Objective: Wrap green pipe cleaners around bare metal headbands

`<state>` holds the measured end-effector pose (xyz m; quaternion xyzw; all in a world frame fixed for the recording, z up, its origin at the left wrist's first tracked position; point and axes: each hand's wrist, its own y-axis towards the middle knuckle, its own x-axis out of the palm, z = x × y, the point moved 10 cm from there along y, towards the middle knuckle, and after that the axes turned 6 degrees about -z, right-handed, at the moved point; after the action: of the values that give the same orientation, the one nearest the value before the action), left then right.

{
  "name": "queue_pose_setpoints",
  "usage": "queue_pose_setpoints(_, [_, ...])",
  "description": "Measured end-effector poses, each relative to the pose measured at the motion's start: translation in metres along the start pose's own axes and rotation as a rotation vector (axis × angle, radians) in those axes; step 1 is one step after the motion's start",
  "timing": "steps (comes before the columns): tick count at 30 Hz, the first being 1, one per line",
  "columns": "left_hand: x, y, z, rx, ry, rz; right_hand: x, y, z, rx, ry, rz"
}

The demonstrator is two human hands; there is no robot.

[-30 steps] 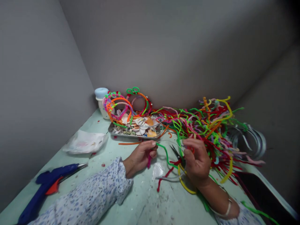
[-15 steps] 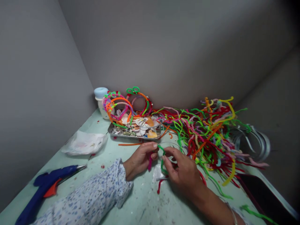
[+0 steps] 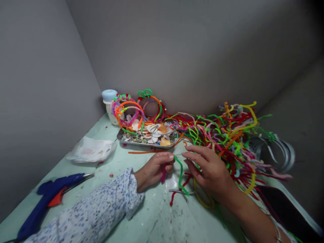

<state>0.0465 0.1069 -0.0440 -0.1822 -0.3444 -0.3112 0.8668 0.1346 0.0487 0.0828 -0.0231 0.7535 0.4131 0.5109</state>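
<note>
My left hand is closed in a pinch on a thin metal headband. A magenta pipe cleaner hangs below these fingers. From the same pinch a green pipe cleaner dangles, bent, its lower end near the tabletop. To the right, my right hand has its fingers stretched and apart, their tips close to the metal band; whether they touch it I cannot tell. Beneath the hands lie a dark red pipe cleaner and a small clear plastic piece.
A metal tray of shells holds several decorated headbands. Loose pipe cleaners are heaped at the right, beside bare metal headbands and a dark phone-like slab. Leftward are a blue glue gun, a plastic bag and a jar.
My right hand has let go of the green pipe cleaner and shifted right, its fingers spreading. The green strand now hangs down from my left hand, which stays nearly in place.
</note>
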Motion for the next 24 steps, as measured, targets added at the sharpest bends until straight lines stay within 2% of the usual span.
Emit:
queue_pose_setpoints(6, [0.007,-0.001,-0.006,-0.013,0.034,-0.046,0.017,0.001,0.000,-0.039,0.043,-0.128])
queue_pose_setpoints(14, [0.006,-0.001,-0.009,-0.041,0.058,-0.045,0.018,-0.001,-0.001,-0.060,0.079,-0.122])
queue_pose_setpoints(24, [0.015,-0.002,-0.008,-0.067,0.047,-0.135,0.015,-0.004,0.004,-0.065,0.113,-0.065])
